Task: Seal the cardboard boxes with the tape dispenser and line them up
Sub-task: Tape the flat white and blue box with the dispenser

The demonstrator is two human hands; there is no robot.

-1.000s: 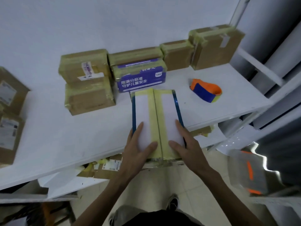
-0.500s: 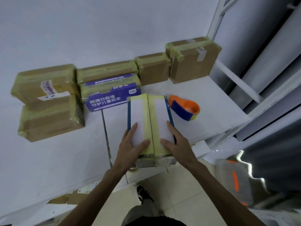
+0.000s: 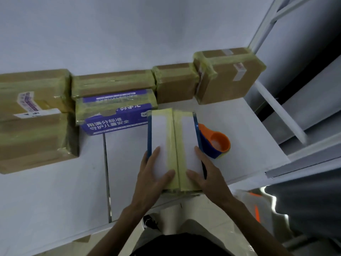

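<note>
— Where's our taped white box [image 3: 160, 137]?
— At the table [image 3: 55, 191]'s near edge, just left of the tape dispenser [image 3: 215, 143]; our left hand [image 3: 153, 174] and right hand [image 3: 208, 174] press flat on top.
— Likely light, stiff; we'd grip its sides.

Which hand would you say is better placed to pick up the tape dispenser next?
Right, probably: the right hand rests on the white box beside the tape dispenser; the left hand is farther.
</note>
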